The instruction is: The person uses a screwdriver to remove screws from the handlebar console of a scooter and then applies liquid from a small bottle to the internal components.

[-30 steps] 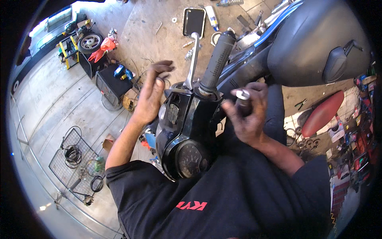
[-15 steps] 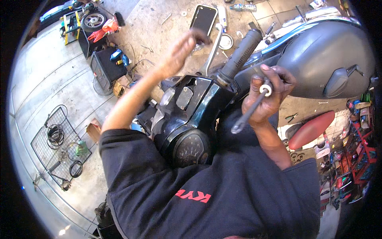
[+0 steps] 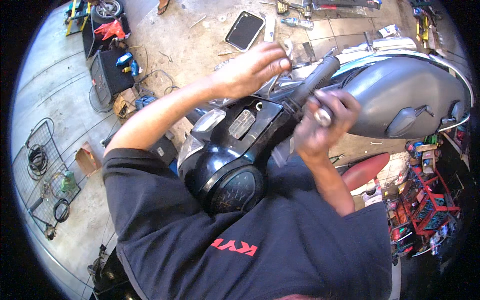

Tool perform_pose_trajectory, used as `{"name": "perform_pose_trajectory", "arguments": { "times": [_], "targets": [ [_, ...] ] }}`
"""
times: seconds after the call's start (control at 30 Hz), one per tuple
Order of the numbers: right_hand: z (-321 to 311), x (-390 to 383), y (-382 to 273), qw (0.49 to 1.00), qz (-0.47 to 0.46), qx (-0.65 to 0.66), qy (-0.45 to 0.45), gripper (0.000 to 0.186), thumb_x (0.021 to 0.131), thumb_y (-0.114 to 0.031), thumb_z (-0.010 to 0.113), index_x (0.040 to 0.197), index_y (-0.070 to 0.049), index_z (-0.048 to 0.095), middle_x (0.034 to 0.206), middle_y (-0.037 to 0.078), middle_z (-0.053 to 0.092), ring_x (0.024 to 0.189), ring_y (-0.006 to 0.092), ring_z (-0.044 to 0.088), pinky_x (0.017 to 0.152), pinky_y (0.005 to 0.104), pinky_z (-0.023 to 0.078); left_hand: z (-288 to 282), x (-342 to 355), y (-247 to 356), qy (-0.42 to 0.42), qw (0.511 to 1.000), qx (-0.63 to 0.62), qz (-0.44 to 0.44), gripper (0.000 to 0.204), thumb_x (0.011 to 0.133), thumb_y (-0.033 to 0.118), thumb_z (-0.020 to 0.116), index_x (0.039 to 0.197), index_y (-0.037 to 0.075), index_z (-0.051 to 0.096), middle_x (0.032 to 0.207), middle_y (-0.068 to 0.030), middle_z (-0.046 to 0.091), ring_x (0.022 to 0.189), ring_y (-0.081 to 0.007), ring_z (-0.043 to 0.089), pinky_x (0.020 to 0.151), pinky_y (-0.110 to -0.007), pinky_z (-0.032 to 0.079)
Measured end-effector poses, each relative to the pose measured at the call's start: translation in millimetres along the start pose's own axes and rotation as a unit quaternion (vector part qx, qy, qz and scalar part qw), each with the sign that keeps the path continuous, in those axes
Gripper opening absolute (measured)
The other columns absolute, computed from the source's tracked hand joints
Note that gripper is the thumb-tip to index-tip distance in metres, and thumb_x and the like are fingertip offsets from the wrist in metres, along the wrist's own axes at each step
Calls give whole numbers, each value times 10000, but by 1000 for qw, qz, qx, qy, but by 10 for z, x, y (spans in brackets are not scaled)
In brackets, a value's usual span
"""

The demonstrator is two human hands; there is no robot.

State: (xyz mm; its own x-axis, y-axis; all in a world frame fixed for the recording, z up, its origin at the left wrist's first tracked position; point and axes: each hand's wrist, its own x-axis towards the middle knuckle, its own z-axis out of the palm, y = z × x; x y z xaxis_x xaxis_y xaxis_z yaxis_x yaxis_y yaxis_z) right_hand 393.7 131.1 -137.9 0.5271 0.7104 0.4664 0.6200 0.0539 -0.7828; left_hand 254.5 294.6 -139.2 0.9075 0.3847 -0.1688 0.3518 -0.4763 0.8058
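Observation:
A dark motorcycle-like handlebar cover (image 3: pixel 250 135) with a round gauge (image 3: pixel 237 190) is in front of my chest. Beyond it a black rubber grip (image 3: pixel 317 75) points away to the right. My left hand (image 3: pixel 255 67) is closed around a silver lever (image 3: pixel 288 46) beside that grip, the lever showing past its fingertips. My right hand (image 3: pixel 327 120), smeared by motion, is wrapped round a screwdriver, just nearer than the grip. The screwdriver's shaft (image 3: pixel 286 151) is blurred and slants down to the left; its handle is mostly hidden in the fingers.
A large grey rounded panel (image 3: pixel 410 100) fills the right side. On the floor beyond are a black tray (image 3: pixel 245 31) and a plastic bottle (image 3: pixel 297 23). A black case (image 3: pixel 111 77) and wire rack (image 3: pixel 50 175) are left; red crates (image 3: pixel 430 200) are at right, near a red panel (image 3: pixel 367 170).
My left hand has moved right and down onto the lever. My right hand has shifted slightly left and down with the screwdriver. The whole view has tilted, showing more floor at the top.

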Motion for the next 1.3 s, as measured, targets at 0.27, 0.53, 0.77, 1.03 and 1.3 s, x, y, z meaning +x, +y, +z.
{"name": "perform_pose_trajectory", "arguments": {
  "times": [0.27, 0.53, 0.77, 1.03, 1.3],
  "targets": [
    [136, 130, -40, 998, -22, -48, -17, 147, 984, -132, 566, 1064, -37, 487, 1025, 100, 472, 971, 231, 492, 848, 367, 437, 318, 197, 70, 29, 998, -36, 41, 425, 974, 273, 511, 1319, 56, 391, 1234, -185, 478, 1281, -324, 421, 1108, -527, 219],
    [211, 147, -98, 997, -10, -64, -46, 205, 950, -117, 624, 1080, -12, 506, 1012, 140, 447, 962, 257, 485, 797, 368, 433, 210, 283, 109, 60, 996, 40, 55, 264, 860, 60, 552, 1123, 74, 530, 1125, -98, 549, 1141, -297, 498, 1053, -452, 282],
    [164, 142, -128, 994, -24, -92, -47, 209, 903, -70, 672, 1074, -33, 556, 1036, 116, 450, 993, 263, 480, 799, 366, 446, 119, 44, 318, 126, 987, 94, -24, 172, 845, 39, 539, 1015, 62, 557, 985, -100, 591, 1046, -305, 560, 987, -446, 365],
    [-271, 102, -319, 993, -114, -28, 7, 210, 841, -179, 675, 1039, -150, 611, 988, 44, 485, 933, 251, 515, 797, 393, 443, 252, -608, 533, 85, 987, 47, -131, 203, 974, 177, 501, 1088, 13, 533, 1013, -193, 572, 1028, -384, 546, 929, -439, 415],
    [243, 16, -374, 995, -83, -51, -33, 380, 709, -127, 753, 1046, -211, 600, 985, 38, 524, 963, 249, 532, 872, 436, 326, 322, -667, 582, 130, 974, 42, -179, 282, 947, 228, 572, 1122, 11, 532, 1007, -231, 579, 959, -415, 582, 848, -437, 469]
  ]
}}
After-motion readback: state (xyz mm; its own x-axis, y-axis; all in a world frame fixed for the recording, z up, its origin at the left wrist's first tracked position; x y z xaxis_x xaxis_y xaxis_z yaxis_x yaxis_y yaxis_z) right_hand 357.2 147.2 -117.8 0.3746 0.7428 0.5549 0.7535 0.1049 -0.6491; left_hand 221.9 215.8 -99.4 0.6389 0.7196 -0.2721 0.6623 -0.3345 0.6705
